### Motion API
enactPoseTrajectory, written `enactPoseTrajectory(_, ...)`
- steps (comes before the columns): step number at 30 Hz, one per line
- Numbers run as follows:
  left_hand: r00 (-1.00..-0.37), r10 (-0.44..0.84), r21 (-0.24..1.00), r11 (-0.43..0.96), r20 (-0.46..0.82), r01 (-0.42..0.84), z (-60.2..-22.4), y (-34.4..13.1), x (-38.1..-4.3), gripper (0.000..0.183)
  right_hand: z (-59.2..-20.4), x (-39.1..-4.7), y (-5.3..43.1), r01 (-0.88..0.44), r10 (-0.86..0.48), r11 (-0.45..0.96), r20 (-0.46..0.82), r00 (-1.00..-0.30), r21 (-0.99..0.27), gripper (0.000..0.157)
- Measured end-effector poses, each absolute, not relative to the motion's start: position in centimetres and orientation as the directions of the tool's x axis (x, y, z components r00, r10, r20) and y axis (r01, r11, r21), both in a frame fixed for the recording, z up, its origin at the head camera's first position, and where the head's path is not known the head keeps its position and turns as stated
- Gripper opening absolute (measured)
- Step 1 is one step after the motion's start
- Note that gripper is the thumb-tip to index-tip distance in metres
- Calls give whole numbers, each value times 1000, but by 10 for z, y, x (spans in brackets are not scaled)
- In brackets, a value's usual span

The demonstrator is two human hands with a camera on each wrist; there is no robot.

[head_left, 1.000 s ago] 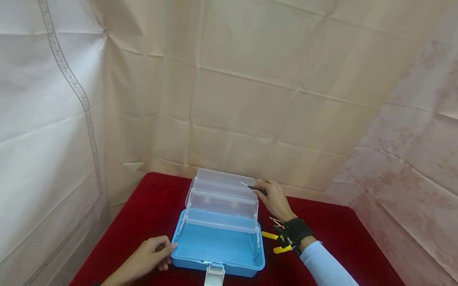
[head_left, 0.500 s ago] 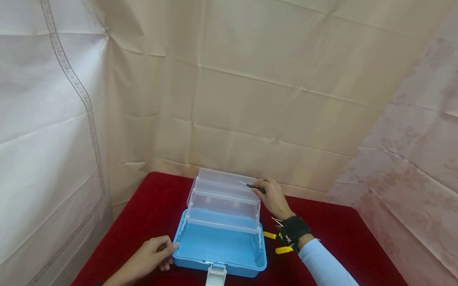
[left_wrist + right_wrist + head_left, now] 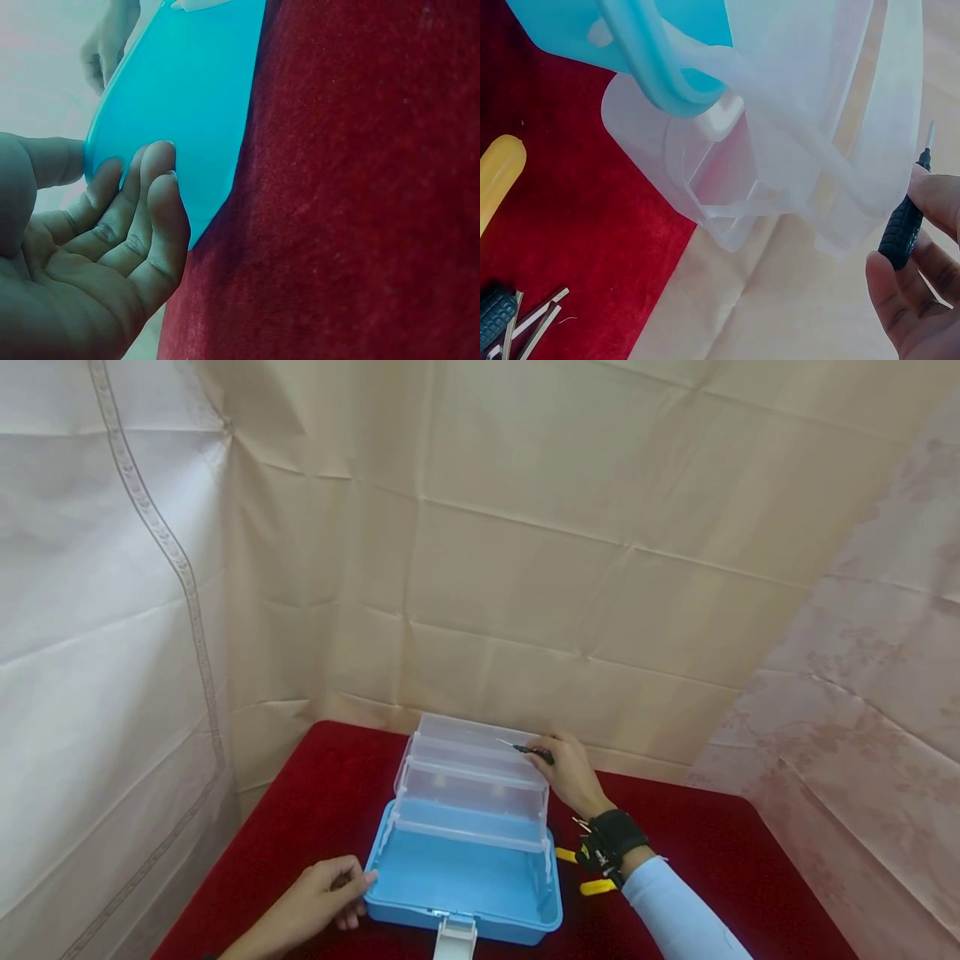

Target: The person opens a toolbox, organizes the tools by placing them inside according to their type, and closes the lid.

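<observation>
A blue plastic toolbox (image 3: 465, 877) stands with its clear tiered trays (image 3: 472, 777) unfolded toward the back and its white latch (image 3: 454, 939) hanging at the front. My left hand (image 3: 318, 893) pinches its left rim; in the left wrist view the thumb lies over the rim and the fingers (image 3: 159, 210) are against the outer wall. Above the top tray's right side, my right hand (image 3: 573, 777) holds a small screwdriver (image 3: 536, 753), black-handled, its thin metal shaft pointing left. The right wrist view shows the screwdriver's ridged handle (image 3: 902, 232) between thumb and fingers.
Right of the toolbox, yellow handles (image 3: 597, 887) of a tool lie partly under my right wrist. Several thin metal pieces (image 3: 536, 330) and another black ridged handle (image 3: 495, 311) lie nearby. Red cloth (image 3: 697, 835) covers the table; a beige curtain (image 3: 510, 610) hangs behind.
My right hand has shifted slightly left with the screwdriver, farther over the top tray. My left hand stays at the toolbox rim.
</observation>
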State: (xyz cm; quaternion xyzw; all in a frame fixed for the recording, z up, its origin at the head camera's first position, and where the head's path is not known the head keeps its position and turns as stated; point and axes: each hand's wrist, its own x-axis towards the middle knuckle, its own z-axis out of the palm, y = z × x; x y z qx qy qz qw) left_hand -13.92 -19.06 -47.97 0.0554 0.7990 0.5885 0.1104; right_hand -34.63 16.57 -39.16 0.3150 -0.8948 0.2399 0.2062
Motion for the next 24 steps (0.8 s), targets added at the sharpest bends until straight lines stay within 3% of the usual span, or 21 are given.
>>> enactPoseTrajectory(24,-968,233,956,294,-92,-20,-476,-189,-137,36,-389,-351,150,-660,-477,682,493,-727,-313,18)
